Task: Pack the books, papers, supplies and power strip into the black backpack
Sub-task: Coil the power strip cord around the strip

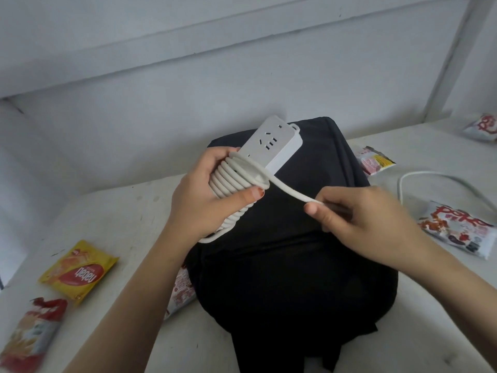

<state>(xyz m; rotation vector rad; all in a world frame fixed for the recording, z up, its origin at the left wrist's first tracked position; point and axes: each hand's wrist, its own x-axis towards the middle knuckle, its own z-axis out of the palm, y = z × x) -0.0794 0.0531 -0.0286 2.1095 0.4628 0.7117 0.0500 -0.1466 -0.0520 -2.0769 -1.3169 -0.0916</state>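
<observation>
At the moment inspected, the power strip (271, 142) was held above the black backpack (290, 238), which lay flat on the white table (113, 211). The left hand (204, 195) was closed around the strip's near end, thumb pressed over the coils of white cord (234, 181) wound round the body. The right hand (357, 216) pinched the free run of that cord between thumb and fingers, drawn taut from the coils. Beyond the right hand a further length of white cord (435, 181) lay loose on the table; whether it joined the held run could not be seen, though it probably did.

Judgement: the step in hand was the winding of the cord — preparation, not packing. The strip had not yet entered the backpack, and no open compartment was visible from this angle. No books or papers were in view; whether any were already inside could not be told.

Several snack packets lay about — a yellow packet (78, 273) to the left, a white and red packet (457, 230) to the right.

The next move would call for taking up the loose tail turn by turn, keeping tension so the coils do not slip, then securing the end and opening the backpack.
</observation>
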